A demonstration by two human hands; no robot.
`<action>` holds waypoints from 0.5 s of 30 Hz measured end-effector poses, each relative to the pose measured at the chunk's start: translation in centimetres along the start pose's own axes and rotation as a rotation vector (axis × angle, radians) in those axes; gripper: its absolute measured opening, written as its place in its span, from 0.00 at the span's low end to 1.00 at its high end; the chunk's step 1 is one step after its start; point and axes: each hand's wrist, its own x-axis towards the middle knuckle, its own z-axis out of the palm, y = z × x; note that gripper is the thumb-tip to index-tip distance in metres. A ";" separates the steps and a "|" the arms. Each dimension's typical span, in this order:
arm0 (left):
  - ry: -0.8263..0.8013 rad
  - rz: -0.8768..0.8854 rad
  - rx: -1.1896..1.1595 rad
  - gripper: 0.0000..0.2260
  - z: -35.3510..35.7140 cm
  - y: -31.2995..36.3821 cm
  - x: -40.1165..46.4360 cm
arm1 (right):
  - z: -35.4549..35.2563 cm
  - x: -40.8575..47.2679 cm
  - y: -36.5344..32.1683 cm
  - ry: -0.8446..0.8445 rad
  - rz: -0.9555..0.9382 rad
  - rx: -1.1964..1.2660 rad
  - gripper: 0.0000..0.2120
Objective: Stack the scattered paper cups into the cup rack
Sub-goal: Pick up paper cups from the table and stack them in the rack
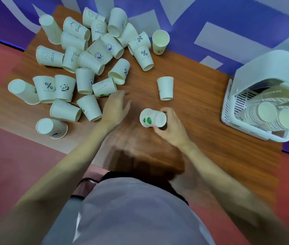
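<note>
One white paper cup with green marks (150, 119), lying sideways, is held in the right hand (171, 129), its grip clamped round it, above the bench (193, 89). Roughly twenty-five scattered cups (80, 55) are seen left. The left hand (116, 107) is spread open. Two stacks fill the cup rack (242, 124).

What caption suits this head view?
Right hand holds a green-printed paper cup; left hand reaches toward scattered cups.

The cup rack (256, 96) is cut off by the right edge, so the far ends of its cup stacks (271, 119) are not seen. Left of the rack, the table's near edge (140, 156) is smeared by blur. Prints on several scattered cups (87, 59) cannot be read.
</note>
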 end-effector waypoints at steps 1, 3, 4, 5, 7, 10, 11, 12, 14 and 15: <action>-0.026 0.047 0.006 0.15 0.6 0.9 1.2 | -0.7 -0.3 0.9 0.076 0.056 0.022 0.24; -0.082 0.126 0.022 0.16 2.1 2.9 3.8 | -2.0 -0.9 2.7 0.205 0.141 0.039 0.25; -0.111 0.156 0.030 0.18 2.8 3.9 5.2 | -2.6 -1.2 3.5 0.254 0.174 0.038 0.25; -0.142 0.184 0.039 0.19 3.6 5.0 6.5 | -3.2 -1.5 4.3 0.293 0.207 0.038 0.25; -0.202 0.238 0.054 0.21 5.3 7.3 9.0 | -4.2 -2.3 5.7 0.351 0.257 0.021 0.25; -0.286 0.280 0.096 0.23 7.6 10.3 11.9 | -5.3 -3.3 7.5 0.403 0.313 -0.017 0.27; -0.318 0.284 0.114 0.24 8.3 11.1 12.6 | -5.6 -3.7 7.9 0.415 0.338 -0.010 0.27; -0.350 0.287 0.133 0.25 9.0 11.8 13.2 | -5.9 -4.0 8.2 0.421 0.361 -0.002 0.28; -0.403 0.299 0.184 0.27 10.2 13.0 14.0 | -6.2 -4.8 9.0 0.426 0.387 0.003 0.28; -0.420 0.308 0.213 0.27 10.7 13.4 14.3 | -6.3 -5.1 9.3 0.429 0.396 0.006 0.28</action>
